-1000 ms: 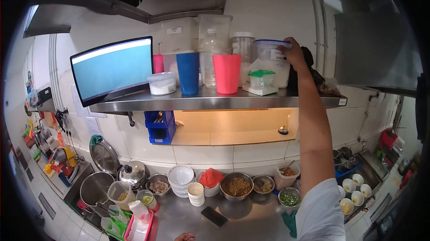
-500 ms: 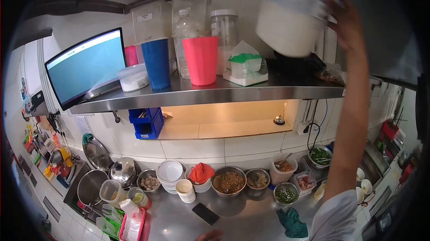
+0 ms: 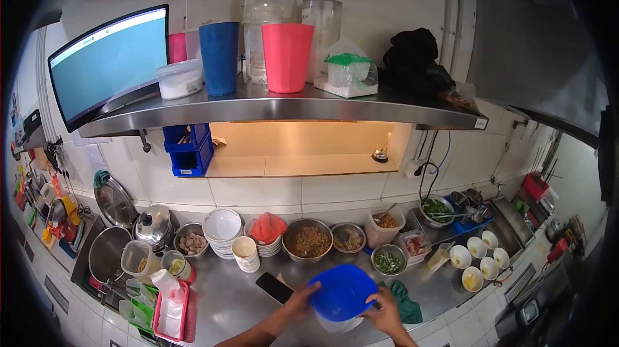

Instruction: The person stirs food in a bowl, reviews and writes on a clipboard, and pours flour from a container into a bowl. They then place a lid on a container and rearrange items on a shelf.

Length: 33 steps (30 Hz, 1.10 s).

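Note:
A clear plastic tub with a round blue lid (image 3: 342, 292) is between my hands, low over the steel counter, its lid facing me. My left hand (image 3: 300, 298) grips the lid's left edge. On the other side my right hand (image 3: 383, 311) holds the lower right rim. Much of the tub's pale body is hidden under the lid. A black phone (image 3: 275, 288) lies just left of the tub. Beside my right hand is a crumpled green cloth (image 3: 405, 303). Behind the tub stand a bowl of chopped greens (image 3: 389, 260) and a bowl of brown minced food (image 3: 308, 241).
Stacked white bowls (image 3: 222, 234) and a pink basket (image 3: 173, 311) stand to the left. Several small bowls (image 3: 472, 279) sit at the right. Above, a steel shelf (image 3: 284, 110) carries a monitor (image 3: 109, 63), a blue cup (image 3: 218, 57) and a pink cup (image 3: 287, 57).
The tub has come down from above the shelf's right end to the counter. My right hand came down with it, and my left hand has joined on the lid. The view has tilted downward.

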Tool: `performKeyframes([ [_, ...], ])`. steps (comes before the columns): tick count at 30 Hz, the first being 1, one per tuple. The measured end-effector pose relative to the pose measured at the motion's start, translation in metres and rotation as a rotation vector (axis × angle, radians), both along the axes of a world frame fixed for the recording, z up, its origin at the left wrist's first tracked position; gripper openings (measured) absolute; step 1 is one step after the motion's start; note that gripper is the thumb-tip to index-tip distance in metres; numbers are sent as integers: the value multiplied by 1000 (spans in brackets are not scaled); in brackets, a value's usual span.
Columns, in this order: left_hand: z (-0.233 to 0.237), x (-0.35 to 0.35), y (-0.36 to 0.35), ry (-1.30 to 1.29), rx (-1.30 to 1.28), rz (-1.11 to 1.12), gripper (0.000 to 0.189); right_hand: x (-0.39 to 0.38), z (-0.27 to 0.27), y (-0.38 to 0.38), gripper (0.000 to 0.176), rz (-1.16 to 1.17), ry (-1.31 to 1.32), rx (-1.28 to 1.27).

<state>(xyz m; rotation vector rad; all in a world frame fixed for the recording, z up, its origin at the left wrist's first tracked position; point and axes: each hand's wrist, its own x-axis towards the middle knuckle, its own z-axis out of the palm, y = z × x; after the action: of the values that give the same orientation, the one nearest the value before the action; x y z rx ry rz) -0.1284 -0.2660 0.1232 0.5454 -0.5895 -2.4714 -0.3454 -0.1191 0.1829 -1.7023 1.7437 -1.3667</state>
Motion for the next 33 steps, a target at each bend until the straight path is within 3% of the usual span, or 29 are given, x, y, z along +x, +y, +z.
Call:
performKeyframes([
  [3,-80,-5,24,-191,-180,142,57,-14,-77,4,44,99,-113,142],
  [6,-106,-14,44,-215,-69,349,57,-43,-104,-5,44,295,226,299],
  [7,-115,-19,46,-228,-72,364,52,-53,-105,-12,45,390,263,241],
  [10,-165,-50,58,-462,-343,439,56,-78,-84,-41,45,622,590,393],
  [11,-180,-64,56,-538,-441,465,57,-79,-50,-58,46,662,644,856],
  [13,-194,-73,50,-702,-644,507,60,-45,72,-104,44,632,407,773],
  [16,-189,-65,39,-599,-814,365,64,30,259,-134,34,178,409,-218],
  [18,-95,-35,44,-648,-828,279,63,37,340,-189,38,79,441,-738],
  [19,-81,-24,40,-603,-847,283,60,43,367,-214,37,-59,632,-1017],
  [21,-72,-5,24,-442,-898,327,50,42,401,-254,34,-26,777,-970],
  [22,-68,7,14,-326,-931,367,45,38,409,-264,34,11,839,-714],
  [24,-43,44,6,-397,-909,308,47,14,422,-279,36,89,943,-201],
  [26,-9,81,1,-441,-945,276,47,-22,429,-306,38,108,1106,-97],
  [28,23,113,-4,-464,-1041,269,42,-29,447,-309,35,-107,1364,168],
  [30,95,135,-12,-662,-1303,224,34,-49,454,-328,35,-329,1069,1],
  [32,159,135,-16,-721,-1488,481,28,-28,454,-327,26,-426,841,-602],
  [33,177,135,-19,-691,-1450,553,26,-20,452,-334,35,-366,684,-830],
])
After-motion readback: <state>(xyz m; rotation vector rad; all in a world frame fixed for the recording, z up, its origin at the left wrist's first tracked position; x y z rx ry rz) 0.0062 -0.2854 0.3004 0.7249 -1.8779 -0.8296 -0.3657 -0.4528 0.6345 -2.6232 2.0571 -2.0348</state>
